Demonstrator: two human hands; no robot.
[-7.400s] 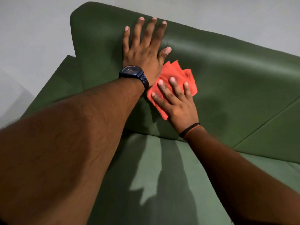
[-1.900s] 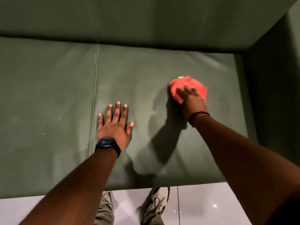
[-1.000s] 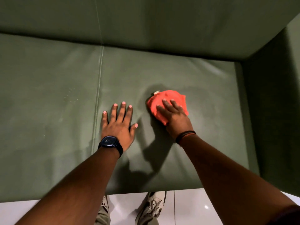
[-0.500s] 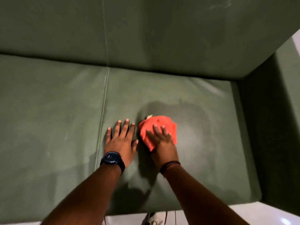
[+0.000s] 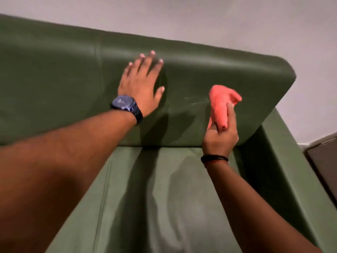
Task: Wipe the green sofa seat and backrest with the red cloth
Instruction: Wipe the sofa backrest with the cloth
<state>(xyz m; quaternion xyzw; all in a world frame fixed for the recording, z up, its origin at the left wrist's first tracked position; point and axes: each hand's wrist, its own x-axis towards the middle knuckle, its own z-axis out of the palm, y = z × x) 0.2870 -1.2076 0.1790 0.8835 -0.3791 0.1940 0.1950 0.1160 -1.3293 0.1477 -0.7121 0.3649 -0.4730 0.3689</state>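
Note:
The green sofa fills the view, its backrest across the top and its seat below. My left hand, with a dark watch on the wrist, lies flat and spread on the backrest near its top edge. My right hand is raised in front of the backrest's right part and grips the bunched red cloth, which sticks up out of the fist. Whether the cloth touches the backrest I cannot tell. Faint streaks show on the backrest just left of the cloth.
The sofa's right armrest runs down the right side. A dark piece of furniture stands beyond it at the right edge. A pale wall rises behind the backrest.
Both hands have left the seat. The left hand now rests on the backrest; the right hand has lifted the cloth, bunched in its fist, up to the backrest. The view has tilted upward.

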